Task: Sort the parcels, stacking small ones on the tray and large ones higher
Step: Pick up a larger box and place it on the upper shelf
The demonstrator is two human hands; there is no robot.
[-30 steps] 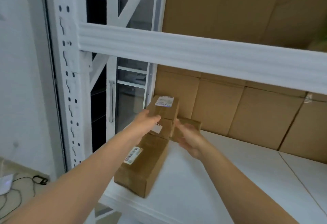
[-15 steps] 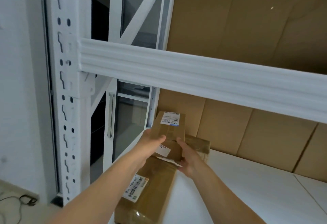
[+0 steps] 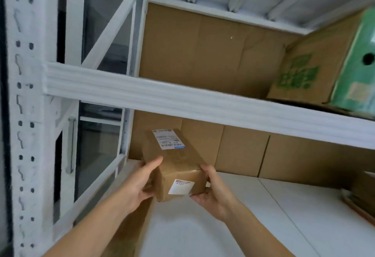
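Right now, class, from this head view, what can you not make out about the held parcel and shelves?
Head view only.
Too small, blurred: top label on the parcel.
Turned away, covered by left hand and right hand: its underside.
Cut by right edge: green-printed box, upper shelf.
Blurred, cut off: object on lower shelf, far right.

The brown rectangular cardboard parcel [image 3: 176, 165] carries a white shipping label [image 3: 166, 139] printed in black with a blue strip, and a white sticker [image 3: 181, 187] with a dark top band. The ribbed metal shelf rack [image 3: 182, 104] is white, the flat cardboard backing [image 3: 203, 54] plain brown, and the large tan cardboard box [image 3: 308, 74] is patterned green.
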